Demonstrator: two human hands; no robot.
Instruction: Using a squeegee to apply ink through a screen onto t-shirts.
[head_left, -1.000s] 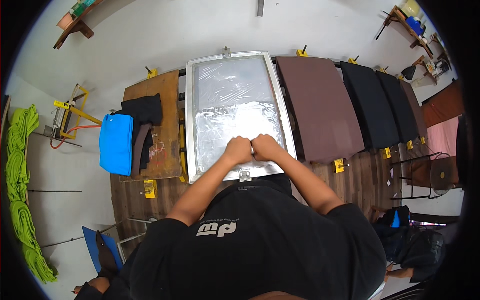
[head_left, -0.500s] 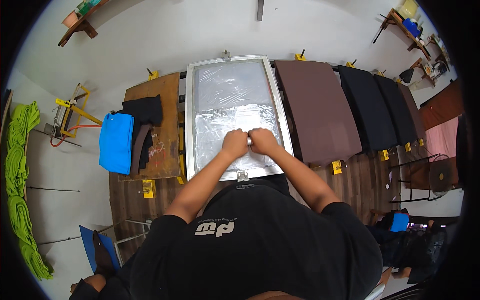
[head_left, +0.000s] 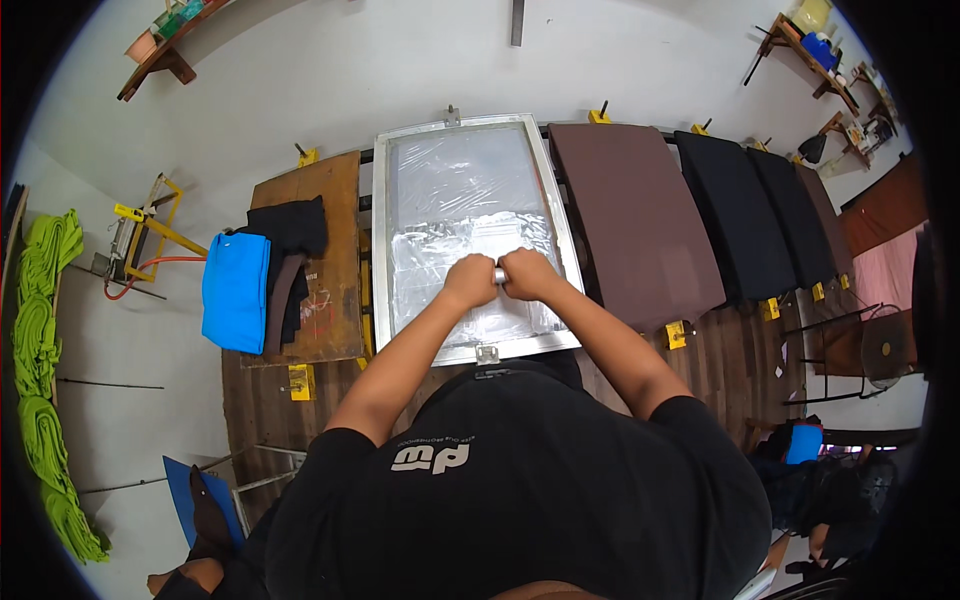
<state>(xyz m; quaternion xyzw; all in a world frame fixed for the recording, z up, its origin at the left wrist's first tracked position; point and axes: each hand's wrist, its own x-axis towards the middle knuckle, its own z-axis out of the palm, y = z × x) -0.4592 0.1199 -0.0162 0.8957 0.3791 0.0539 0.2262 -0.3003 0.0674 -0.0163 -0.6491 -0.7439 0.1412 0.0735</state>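
Note:
Both of my hands, closed into fists side by side, grip a short silver bar (head_left: pixel 500 275) that looks like a squeegee handle. My left hand (head_left: pixel 470 280) wraps its left end and my right hand (head_left: pixel 527 273) its right end. What lies under the fists is hidden. They are over the nearer half of a metal-edged screen frame (head_left: pixel 381 230), whose surface is covered with shiny, wrinkled clear film (head_left: pixel 455 180). Metal clamps hold the frame at its far edge (head_left: pixel 452 117) and near edge (head_left: pixel 487 354).
To the left, a wooden board (head_left: pixel 340 230) carries folded black cloth (head_left: pixel 290 225) and a bright blue one (head_left: pixel 236 295). Brown (head_left: pixel 640 220) and black (head_left: pixel 735 220) boards line the right. Green cloth bundles (head_left: pixel 40 340) hang far left. Other people's hands show lower left (head_left: pixel 205 573) and lower right (head_left: pixel 818 543).
My two fists have shifted slightly away from me over the frame, still around the silver bar. At lower right, another person's hand has moved.

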